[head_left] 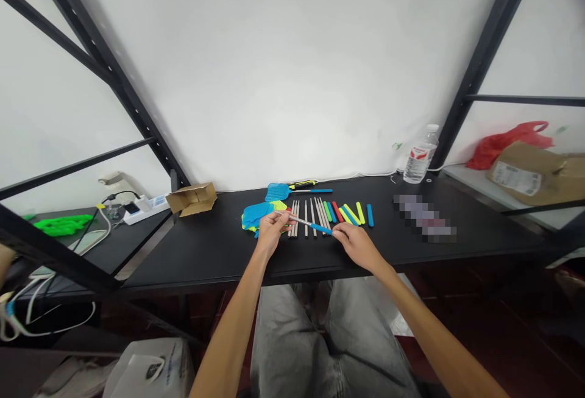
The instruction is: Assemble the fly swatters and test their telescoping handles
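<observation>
Between my two hands runs a thin metal rod with a blue handle on its right end. My left hand is closed around the rod's left end. The fingers of my right hand grip the tip of the blue handle. Behind them, several bare metal rods lie side by side on the black table. Loose handles in green, red, yellow and blue lie to their right. Beside my left hand is a pile of blue and yellow fly swatter heads. A whole blue fly swatter lies farther back.
An open cardboard box stands at the table's back left. A water bottle is at the back right, near a blurred-out item. Black metal posts rise at both sides. A white power strip sits on the left.
</observation>
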Action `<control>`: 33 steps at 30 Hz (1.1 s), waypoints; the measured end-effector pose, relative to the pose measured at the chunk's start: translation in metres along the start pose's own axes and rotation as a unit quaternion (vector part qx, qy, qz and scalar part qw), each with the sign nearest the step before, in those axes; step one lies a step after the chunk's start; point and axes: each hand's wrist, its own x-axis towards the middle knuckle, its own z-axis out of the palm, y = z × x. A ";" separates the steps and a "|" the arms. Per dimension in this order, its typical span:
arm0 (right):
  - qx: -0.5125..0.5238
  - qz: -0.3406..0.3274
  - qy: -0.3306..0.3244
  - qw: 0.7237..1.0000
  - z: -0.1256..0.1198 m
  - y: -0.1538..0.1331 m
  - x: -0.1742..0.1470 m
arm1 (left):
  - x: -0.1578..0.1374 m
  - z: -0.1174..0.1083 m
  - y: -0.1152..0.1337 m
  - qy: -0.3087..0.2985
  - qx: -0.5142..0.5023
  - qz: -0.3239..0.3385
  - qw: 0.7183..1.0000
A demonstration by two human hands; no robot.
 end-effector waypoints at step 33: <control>0.247 0.094 0.077 0.961 0.003 0.019 0.008 | -0.005 -0.059 0.046 0.271 0.536 0.169 0.782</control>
